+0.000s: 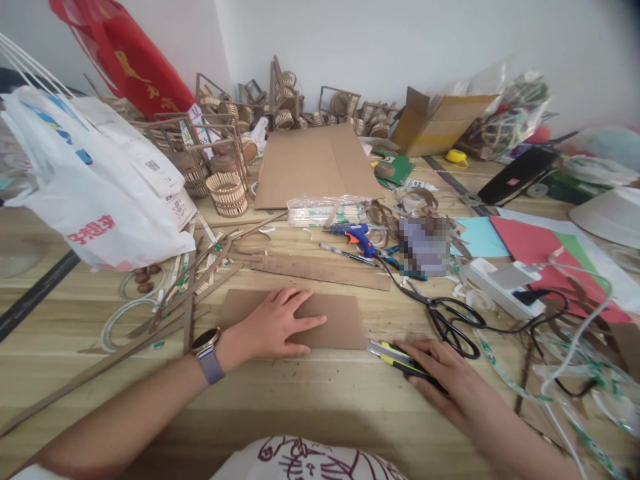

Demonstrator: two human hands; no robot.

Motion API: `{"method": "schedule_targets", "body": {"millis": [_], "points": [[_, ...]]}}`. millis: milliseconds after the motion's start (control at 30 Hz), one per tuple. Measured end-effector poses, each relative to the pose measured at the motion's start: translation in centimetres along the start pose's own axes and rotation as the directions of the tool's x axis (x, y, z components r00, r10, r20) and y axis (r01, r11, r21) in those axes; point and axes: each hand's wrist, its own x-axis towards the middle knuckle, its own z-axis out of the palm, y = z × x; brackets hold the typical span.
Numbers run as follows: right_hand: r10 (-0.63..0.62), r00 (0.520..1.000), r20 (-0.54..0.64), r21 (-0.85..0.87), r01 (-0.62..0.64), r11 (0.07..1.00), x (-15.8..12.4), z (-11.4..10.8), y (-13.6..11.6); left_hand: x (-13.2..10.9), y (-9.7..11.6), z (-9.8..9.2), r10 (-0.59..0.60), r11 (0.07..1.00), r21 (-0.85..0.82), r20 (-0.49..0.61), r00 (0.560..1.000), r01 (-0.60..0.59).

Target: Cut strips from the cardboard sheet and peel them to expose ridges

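Observation:
My left hand (273, 327) lies flat, fingers spread, pressing on a small brown cardboard piece (340, 320) on the wooden table (300, 393). A watch sits on that wrist. My right hand (440, 373) is closed around a yellow and black utility knife (387, 353), whose tip meets the cardboard's lower right corner. Black scissors (450, 323) lie just beyond the right hand.
Long cardboard strips (320, 270) lie past the cardboard piece and to the left. A white plastic bag (95, 193) stands at left; a large cardboard sheet (315, 163), a blue glue gun (357, 235), a white power strip (505, 287), coloured paper (540, 247) and woven baskets (227, 193) crowd the back.

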Motion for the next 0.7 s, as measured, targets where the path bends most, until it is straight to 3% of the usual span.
{"method": "schedule_targets", "body": {"millis": [367, 700], "points": [[0.034, 0.994, -0.106, -0.006, -0.035, 0.999, -1.8, 1.7, -1.8, 0.0, 0.3, -0.1, 0.012, 0.998, 0.059, -0.002, 1.0, -0.012], [0.044, 0.985, -0.169, -0.033, -0.051, 0.998, -0.3, 1.1, -0.3, 1.4, 1.6, 0.2, -0.102, 0.992, 0.069, -0.03, 0.994, 0.104]]}}
